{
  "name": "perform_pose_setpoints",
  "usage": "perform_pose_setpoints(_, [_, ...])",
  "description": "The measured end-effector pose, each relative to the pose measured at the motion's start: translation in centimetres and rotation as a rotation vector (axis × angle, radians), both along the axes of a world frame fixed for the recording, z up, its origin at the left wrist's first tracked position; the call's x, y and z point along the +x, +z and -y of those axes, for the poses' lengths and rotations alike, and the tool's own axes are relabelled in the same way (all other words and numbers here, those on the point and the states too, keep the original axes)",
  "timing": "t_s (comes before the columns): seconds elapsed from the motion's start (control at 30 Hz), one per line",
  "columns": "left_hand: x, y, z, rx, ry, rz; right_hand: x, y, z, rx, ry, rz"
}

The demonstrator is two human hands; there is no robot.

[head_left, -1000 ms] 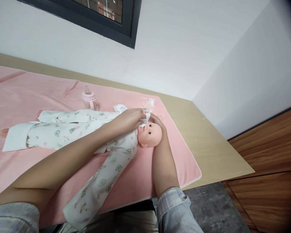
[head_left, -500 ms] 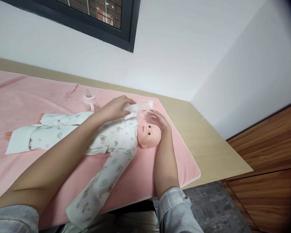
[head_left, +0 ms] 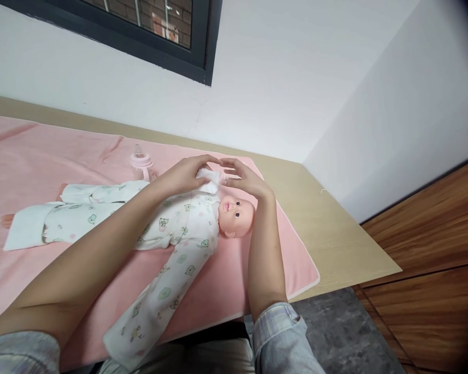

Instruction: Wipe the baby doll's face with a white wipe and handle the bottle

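A baby doll [head_left: 237, 215] in white pyjamas with a green animal print lies on its back on a pink blanket [head_left: 214, 291]. Its head points right, and one long sleeve hangs over the front edge. My left hand [head_left: 189, 174] holds a crumpled white tissue [head_left: 209, 180] between thumb and fingers, above the doll's far shoulder. My right hand [head_left: 247, 179] is curved with its fingers apart, just past the doll's head. Its fingertips come close to the tissue and to my left fingers; whether they touch I cannot tell.
A pink-capped baby bottle [head_left: 141, 163] stands on the blanket beyond the doll's legs. The wooden table [head_left: 335, 249] ends at the right, near brown wood panels [head_left: 432, 228]. A white wall [head_left: 265, 88] with a dark-framed window [head_left: 206, 47] rises behind.
My right hand has moved left from beside the doll's head toward the tissue and my left hand. The left hand stays nearly in place, its fingers reaching a little further right.
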State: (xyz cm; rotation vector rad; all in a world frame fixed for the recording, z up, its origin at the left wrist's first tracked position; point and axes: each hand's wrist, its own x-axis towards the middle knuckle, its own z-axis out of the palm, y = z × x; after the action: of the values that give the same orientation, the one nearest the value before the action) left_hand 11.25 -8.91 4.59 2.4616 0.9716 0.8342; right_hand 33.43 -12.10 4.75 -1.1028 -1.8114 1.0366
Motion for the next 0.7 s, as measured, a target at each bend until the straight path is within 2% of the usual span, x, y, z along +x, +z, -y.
perform_pose_setpoints(0.2, [-0.2,0.5,0.4,0.016,-0.052,0.058,-1.7,0.2,0.2,0.097,0.025,-0.023])
perform_pose_setpoints(0.43, [-0.6,0.8,0.3,-0.109,-0.047,0.183,-0.2,-0.5,-0.9,0.106,-0.12,0.054])
perform_pose_setpoints(0.57, [-1.3,1.0,0.1,-0.166,-0.058,0.231,1.9,-2.2,-2.0,0.051,-0.321,0.008])
perform_pose_setpoints(0.7, [-2.0,1.1,-0.4,-0.164,-0.038,0.222,4.2,-5.6,-3.4,-0.104,-0.472,-0.146])
